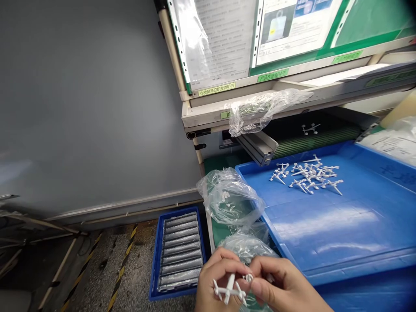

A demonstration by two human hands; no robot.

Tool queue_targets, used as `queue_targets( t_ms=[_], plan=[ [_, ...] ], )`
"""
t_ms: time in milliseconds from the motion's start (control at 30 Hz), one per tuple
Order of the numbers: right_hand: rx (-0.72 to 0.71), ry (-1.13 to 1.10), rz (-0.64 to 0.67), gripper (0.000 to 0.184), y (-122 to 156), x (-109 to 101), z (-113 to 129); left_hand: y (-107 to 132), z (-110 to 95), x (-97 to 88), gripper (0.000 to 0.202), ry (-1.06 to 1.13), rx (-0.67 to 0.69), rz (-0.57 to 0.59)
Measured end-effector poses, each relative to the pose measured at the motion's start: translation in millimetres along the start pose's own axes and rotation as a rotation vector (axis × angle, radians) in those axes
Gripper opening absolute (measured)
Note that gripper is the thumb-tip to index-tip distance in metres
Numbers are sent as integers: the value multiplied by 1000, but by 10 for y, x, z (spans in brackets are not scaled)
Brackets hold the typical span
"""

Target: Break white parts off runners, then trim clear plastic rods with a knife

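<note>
I watched the left grip (216,281) clenched on a white branched plastic moulding (229,289), low in the view, its arms spread outward from the fingers. The right grip (279,288) was pinched closed on a small white plastic piece (248,277), just beside the moulding's upper end. Directly ahead of the grips lay a crumpled clear plastic bag (247,247). Farther ahead, a second clear plastic bag (227,199) held small white parts and leaned against the rim of a wide bright-blue plastic tray (325,229). A loose heap of white branched plastic mouldings (308,175) lay on that tray, well ahead of the grips and to the right. Left of the grips, a dark-blue plastic crate (178,251) held rows of grey ribbed strips. Laminated instruction sheets (221,39) were mounted high above.
</note>
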State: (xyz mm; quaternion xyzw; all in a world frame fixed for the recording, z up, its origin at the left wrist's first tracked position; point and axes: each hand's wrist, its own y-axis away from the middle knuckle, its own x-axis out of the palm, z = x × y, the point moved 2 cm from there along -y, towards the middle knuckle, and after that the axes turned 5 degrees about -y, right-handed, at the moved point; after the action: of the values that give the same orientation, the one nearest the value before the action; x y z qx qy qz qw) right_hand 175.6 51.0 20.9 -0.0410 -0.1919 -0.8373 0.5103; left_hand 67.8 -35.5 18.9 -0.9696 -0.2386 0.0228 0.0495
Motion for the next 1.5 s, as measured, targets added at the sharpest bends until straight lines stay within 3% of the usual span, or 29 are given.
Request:
queue_targets(
  t_ms=[100,267,667,867,1000,1100,1233,1333,1500],
  plan=[
    [104,-125,45,43,-3,8,4,12,-43,-21,12,-165,97,13],
    [156,-326,32,43,-39,27,-22,7,-49,-6,19,-307,188,30],
    [166,-541,93,35,-46,42,-183,-13,-1,-36,25,-348,146,83],
    [157,-665,38,34,-89,16,-353,-6,119,-65,31,-290,21,98],
    [157,-866,-157,18,-54,-113,-372,59,202,-249,27,-251,-157,-140],
    [251,-1063,-154,30,1,-185,-360,157,261,-377,14,-364,-225,-223],
    [271,-1197,2,47,72,-167,-261,286,347,-419,9,-487,-250,-173],
    [241,-1186,45,45,112,-130,-183,332,407,-396,13,-502,-260,-110],
    [224,-985,-192,22,177,-222,-219,351,492,-381,30,-502,-335,0]
  ],
)
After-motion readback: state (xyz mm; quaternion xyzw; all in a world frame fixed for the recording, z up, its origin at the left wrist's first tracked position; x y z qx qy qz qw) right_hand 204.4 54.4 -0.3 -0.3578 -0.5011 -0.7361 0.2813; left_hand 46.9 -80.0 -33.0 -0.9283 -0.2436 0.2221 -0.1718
